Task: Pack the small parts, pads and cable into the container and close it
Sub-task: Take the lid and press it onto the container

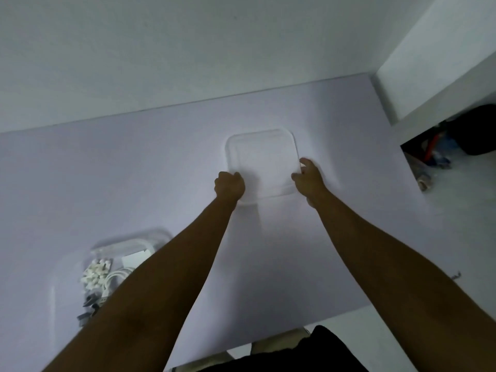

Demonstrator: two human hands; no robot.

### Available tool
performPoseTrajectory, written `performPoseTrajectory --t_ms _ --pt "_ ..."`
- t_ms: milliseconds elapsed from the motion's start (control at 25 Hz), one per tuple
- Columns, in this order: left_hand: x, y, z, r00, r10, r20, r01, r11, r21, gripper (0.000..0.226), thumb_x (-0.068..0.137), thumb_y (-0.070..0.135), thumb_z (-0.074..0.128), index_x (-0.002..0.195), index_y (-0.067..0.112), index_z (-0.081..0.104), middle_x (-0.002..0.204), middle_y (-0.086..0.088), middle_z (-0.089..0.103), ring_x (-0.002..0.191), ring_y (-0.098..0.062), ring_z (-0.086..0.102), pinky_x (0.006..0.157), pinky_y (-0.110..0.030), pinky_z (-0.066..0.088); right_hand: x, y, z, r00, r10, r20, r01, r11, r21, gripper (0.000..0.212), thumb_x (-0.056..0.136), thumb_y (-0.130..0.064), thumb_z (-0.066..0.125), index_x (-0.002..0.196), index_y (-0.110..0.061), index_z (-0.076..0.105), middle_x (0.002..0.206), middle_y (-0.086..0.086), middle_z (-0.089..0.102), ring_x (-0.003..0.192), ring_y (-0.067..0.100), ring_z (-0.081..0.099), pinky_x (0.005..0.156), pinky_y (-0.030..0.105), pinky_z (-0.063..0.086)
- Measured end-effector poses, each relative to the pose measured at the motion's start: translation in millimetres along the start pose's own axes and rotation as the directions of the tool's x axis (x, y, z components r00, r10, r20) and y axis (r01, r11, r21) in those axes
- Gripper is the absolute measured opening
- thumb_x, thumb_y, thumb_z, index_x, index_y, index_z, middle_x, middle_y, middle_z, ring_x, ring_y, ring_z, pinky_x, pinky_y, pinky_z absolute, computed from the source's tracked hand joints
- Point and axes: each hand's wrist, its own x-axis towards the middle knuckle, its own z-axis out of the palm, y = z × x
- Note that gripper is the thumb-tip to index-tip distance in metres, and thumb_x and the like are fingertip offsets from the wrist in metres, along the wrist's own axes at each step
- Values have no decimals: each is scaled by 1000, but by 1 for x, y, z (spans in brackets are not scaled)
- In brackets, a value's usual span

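Container (158, 233), already holding small parts (95, 272) and cable (118, 277), awaits closing: left hand (229, 185) and right hand (308, 178) pinch opposite edges of the clear lid (264, 159), which next needs carrying over and pressing on.

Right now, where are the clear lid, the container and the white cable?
clear lid (261, 161): head view, its flat middle.
container (126, 238): head view, its far rim.
white cable (119, 276): head view, a loop inside.

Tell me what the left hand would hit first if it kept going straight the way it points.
The clear lid: the left hand grips its near left corner. Beyond the lid the line looks free over the table as far as the wall, though depth is unclear.
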Motion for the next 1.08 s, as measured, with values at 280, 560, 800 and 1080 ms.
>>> performPoseTrajectory --t_ms 280,560,800,1080 --pt "-47 -15 -85 934 290 -211 -274 956 100 48 95 16 58 139 5 43 133 -21 48 125 -33 47 100 -39 42 -80 1 27 999 5 37 -16 954 299 69 85 3 69 147 -15 45 125 5 56 111 20 57 103 38 47" --pt "-105 -113 -231 900 355 -253 -343 935 90 49 96 27 55 141 8 46 131 -17 54 118 -29 55 94 -27 35 -191 -46 118 991 -66 114 40 976 213 49 87 -28 69 131 -8 61 119 3 67 104 24 65 92 38 53" --pt "-140 -256 -306 901 257 -350 -228 966 124 50 96 47 52 126 8 57 106 -11 65 101 -28 61 85 -34 44 -287 -9 217 967 -177 184 168 984 64 47 78 -38 70 90 7 60 69 15 56 64 17 51 59 30 41" --pt "-163 -336 -313 895 215 -392 -169 974 148 39 96 46 46 107 11 60 98 -11 58 97 -28 53 79 -36 44 -325 29 274 948 -254 192 286 944 -164 29 80 -40 72 78 -15 57 82 6 56 64 11 50 56 17 37"
